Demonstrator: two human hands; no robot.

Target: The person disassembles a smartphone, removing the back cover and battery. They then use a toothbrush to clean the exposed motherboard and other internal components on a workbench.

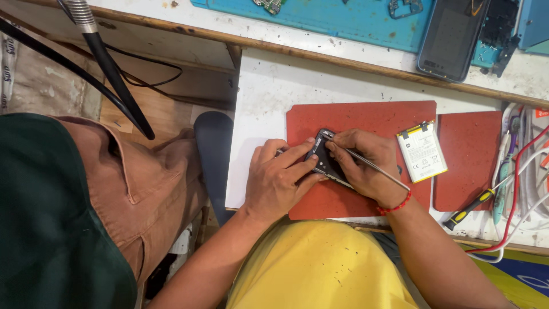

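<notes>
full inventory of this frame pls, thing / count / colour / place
opened phone: 1, black, on the larger red mat, under both hands
tweezers: 1, metal, in the right hand, tip at the phone's top edge
red mats: 2, red, on the white board; smaller one to the right
battery: 1, white, on the larger mat's right edge
screwdriver: 1, yellow and black, below the smaller mat
cables: several, red and white, far right
second phone: 1, dark, on the blue mat at top
blue mat: 1, top
other person's shirt: brown, left
left hand: steadies the phone
right hand: holds the tweezers
</notes>
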